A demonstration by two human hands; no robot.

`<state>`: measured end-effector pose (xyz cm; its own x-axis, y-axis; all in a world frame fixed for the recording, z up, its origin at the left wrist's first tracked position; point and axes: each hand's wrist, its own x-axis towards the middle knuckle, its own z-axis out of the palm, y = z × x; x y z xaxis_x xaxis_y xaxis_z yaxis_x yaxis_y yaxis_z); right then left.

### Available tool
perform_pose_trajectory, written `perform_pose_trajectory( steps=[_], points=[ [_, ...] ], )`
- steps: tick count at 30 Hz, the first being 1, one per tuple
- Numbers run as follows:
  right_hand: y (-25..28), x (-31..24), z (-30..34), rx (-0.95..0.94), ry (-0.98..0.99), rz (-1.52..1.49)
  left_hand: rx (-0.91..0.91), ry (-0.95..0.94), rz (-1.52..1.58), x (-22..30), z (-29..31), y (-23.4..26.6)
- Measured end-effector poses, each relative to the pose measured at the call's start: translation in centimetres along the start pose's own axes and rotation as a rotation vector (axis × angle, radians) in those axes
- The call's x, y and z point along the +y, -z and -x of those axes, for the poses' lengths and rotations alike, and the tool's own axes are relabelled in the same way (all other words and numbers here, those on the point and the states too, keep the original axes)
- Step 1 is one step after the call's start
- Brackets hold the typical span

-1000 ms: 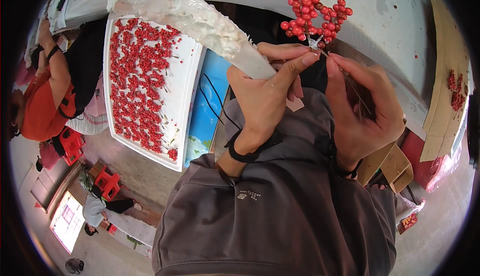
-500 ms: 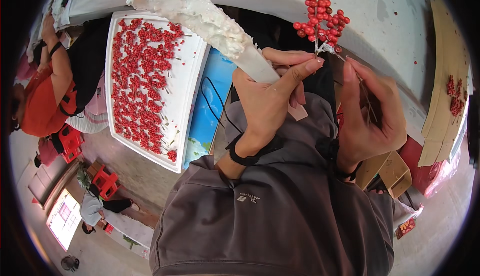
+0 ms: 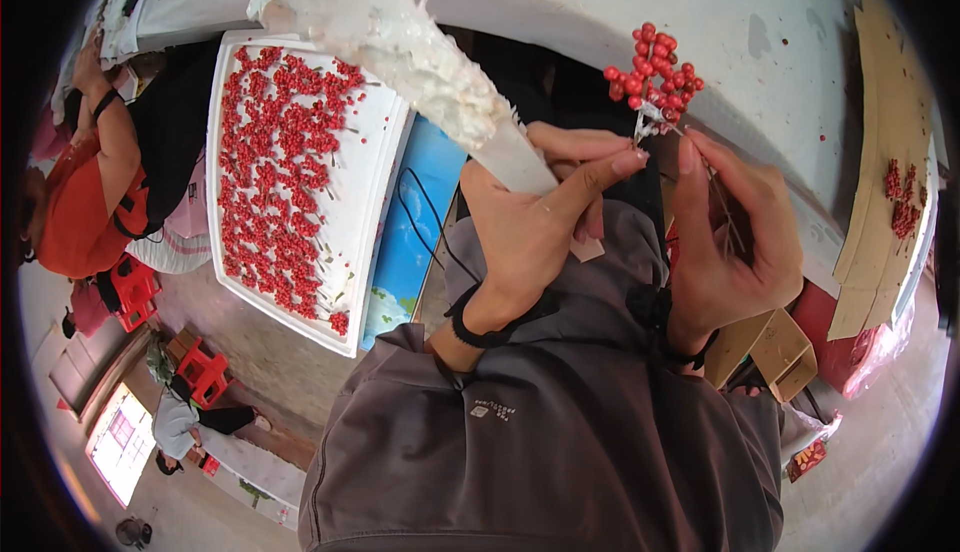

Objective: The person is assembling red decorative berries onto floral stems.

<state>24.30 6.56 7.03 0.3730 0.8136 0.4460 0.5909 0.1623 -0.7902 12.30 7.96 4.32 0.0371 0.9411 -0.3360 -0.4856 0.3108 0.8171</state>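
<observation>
A sprig of small red berries [image 3: 655, 72] stands upright at the top middle, white sticky stuff [image 3: 655, 117] around the base of its stalks. My left hand [image 3: 520, 217] is closed, with thumb and forefinger pinching the sprig's stem. Across that same hand lies a flat pale strip [image 3: 515, 157], its far part thickly coated in lumpy white paste [image 3: 430, 72]. My right hand [image 3: 745, 237] is closed too, its thumb and forefinger pinching a thin stem close to the sprig's base. More thin stems [image 3: 728, 217] show inside its curled fingers.
To the left, a white foam tray [image 3: 375, 222] with rows of red berry sprigs rests on a blue surface [image 3: 425, 192]. A white table [image 3: 750, 12] spans the top. Cardboard [image 3: 865, 262] with berry sprigs stands at right. A person in orange [image 3: 85, 202] sits far left, near red stools [image 3: 205, 377].
The berry sprig has turned and shifted slightly right and down. Its white-coated base is now more visible, and my right fingertips have moved slightly down and left.
</observation>
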Motion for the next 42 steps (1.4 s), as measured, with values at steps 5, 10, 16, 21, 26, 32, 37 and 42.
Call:
perform_pose_trajectory(
  steps=[5,10,16,21,26,32,37,42],
  points=[
    [-0.1,0.0,-0.2,0.016,0.071,0.056,0.001,-0.001,0.028,-0.1,0.1,-0.2],
    [-0.3,-0.1,0.0,0.004,0.065,0.076,0.000,-0.005,-0.012,-0.3,0.0,0.0],
    [-0.2,-0.4,0.3,-0.014,0.033,0.079,0.038,0.006,-0.018,0.2,-0.1,-0.2],
    [0.0,-0.5,0.4,-0.012,0.025,0.078,0.040,0.020,-0.041,0.4,-0.4,0.4],
    [1.5,0.7,-0.6,0.112,0.021,0.098,0.030,-0.005,-0.033,0.5,-0.5,0.1],
    [5.5,2.7,-2.0,0.160,-0.072,0.262,0.023,0.000,-0.092,1.1,-0.3,1.0],
    [9.8,6.8,-3.5,0.254,-0.157,0.154,-0.176,0.039,-0.039,1.4,-1.5,-0.9],
    [12.9,13.5,-6.1,0.249,-0.348,0.097,-0.184,0.015,-0.017,1.7,-1.6,-2.5]
  ],
)
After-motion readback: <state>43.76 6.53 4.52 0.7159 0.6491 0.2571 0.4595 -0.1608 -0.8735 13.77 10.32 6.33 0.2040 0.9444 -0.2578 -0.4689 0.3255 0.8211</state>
